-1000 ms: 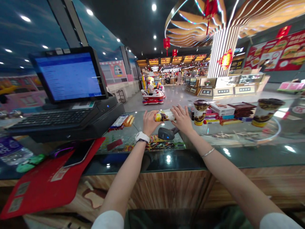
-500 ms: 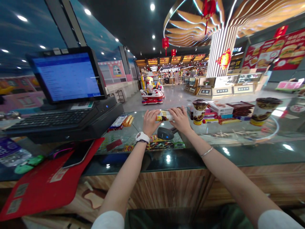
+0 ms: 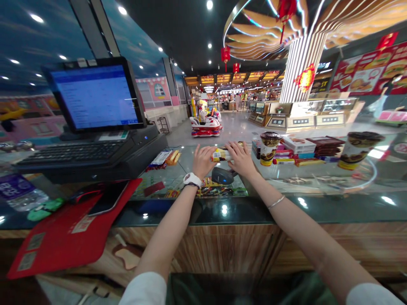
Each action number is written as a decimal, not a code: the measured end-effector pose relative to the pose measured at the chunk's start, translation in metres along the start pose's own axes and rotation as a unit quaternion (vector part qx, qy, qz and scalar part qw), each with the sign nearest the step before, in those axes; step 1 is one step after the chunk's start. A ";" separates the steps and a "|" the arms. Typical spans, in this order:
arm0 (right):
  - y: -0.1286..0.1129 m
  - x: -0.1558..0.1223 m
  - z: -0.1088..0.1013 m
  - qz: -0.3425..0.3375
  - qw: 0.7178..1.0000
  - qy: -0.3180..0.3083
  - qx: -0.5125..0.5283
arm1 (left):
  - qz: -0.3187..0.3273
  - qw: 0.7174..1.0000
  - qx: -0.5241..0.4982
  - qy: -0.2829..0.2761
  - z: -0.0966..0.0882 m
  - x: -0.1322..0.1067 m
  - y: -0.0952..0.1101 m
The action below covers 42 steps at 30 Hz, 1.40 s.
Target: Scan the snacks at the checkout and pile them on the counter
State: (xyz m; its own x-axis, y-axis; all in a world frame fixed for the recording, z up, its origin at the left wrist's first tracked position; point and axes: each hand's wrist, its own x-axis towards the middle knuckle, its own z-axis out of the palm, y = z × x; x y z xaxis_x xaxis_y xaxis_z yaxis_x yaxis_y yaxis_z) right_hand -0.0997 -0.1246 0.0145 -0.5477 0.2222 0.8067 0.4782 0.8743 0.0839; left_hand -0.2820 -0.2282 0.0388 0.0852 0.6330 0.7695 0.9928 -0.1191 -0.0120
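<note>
A snack cup (image 3: 220, 155) with white, yellow and brown print lies on its side between my hands, above the glass counter. My left hand (image 3: 202, 162) is closed around its left end, thumb raised. My right hand (image 3: 241, 161) grips the other end, covering most of it. Just below the cup is a black handheld barcode scanner (image 3: 222, 175) with a small blue light. A similar cup (image 3: 269, 148) with a dark lid stands upright right of my right hand, beside stacked snack boxes (image 3: 299, 145).
A monitor (image 3: 95, 95) and a keyboard (image 3: 70, 153) stand at the left. A phone (image 3: 108, 198) lies on a red mat (image 3: 63, 248) overhanging the counter edge. Packaged snacks (image 3: 163, 159) sit left of my hands. Another lidded cup (image 3: 359, 149) stands far right.
The cup has turned slightly in my hands, so a different part of its print faces me. My view has shifted a little; the things on the counter stay put.
</note>
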 end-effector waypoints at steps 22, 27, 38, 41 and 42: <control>-0.002 -0.001 -0.001 0.001 1.000 -0.011 -0.010 | 0.015 0.999 0.016 -0.039 -0.004 0.000 0.002; -0.003 0.005 -0.003 0.004 1.000 -0.023 -0.005 | 0.012 0.999 0.012 -0.034 -0.001 -0.001 -0.001; 0.024 0.002 -0.020 -0.083 0.974 -0.114 0.175 | -0.052 0.998 0.024 0.004 0.004 -0.003 -0.024; 0.040 -0.007 -0.012 -0.092 0.958 -0.172 0.211 | -0.058 0.998 0.023 -0.001 0.007 -0.003 -0.026; 0.043 -0.009 -0.009 -0.096 0.953 -0.184 0.219 | -0.058 0.998 0.023 -0.003 0.008 -0.004 -0.026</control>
State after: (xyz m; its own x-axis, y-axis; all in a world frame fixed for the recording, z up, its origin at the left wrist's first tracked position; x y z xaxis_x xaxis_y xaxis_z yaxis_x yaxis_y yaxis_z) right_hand -0.0676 -0.0931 0.0162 -0.8386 0.1059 0.5343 0.0562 0.9925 -0.1084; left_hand -0.3076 -0.2218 0.0313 -0.0300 0.6457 0.7630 0.9988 -0.0101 0.0478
